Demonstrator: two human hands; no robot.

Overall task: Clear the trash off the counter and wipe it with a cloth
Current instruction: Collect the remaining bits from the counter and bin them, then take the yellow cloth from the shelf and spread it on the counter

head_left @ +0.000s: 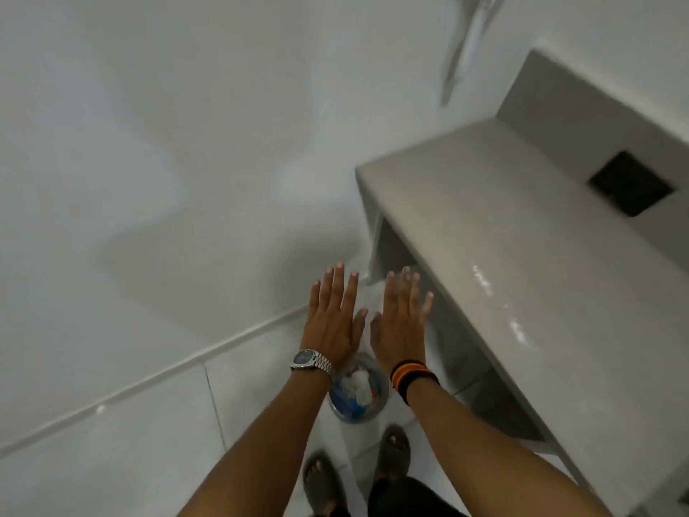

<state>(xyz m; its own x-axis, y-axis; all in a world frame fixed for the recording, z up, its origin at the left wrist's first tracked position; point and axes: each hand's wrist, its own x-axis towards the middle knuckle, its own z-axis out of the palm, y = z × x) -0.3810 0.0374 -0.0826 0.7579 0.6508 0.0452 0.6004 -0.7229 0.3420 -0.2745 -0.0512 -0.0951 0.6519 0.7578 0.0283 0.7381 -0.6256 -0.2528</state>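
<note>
A: Step?

B: Looks like the trash part is about done. Both hands are out flat, palms down, over a small bin on the floor. Left hand has its fingers spread wide and straight, holding nothing. Right hand is the same — splayed and empty.

A: Where's the trash?

B: In the bin, I'd say — white crumpled stuff plus blue and a bit of red. It's blurry, so I can't name the items. The bin stands by the person's feet, just beside the end of the counter.

A: Counter state?

B: The visible top carries no loose trash. There are a few shiny streaks near the front edge — wet or just glare, can't tell. A dark square opening sits near the back.

A: Cloth?

B: None in view and neither hand has one.

A: So next?

B: My guess is the wipe step is still to come. It calls for finding a cloth first, then turning to the right to face the counter and working across the top, streaked patch included.
</note>
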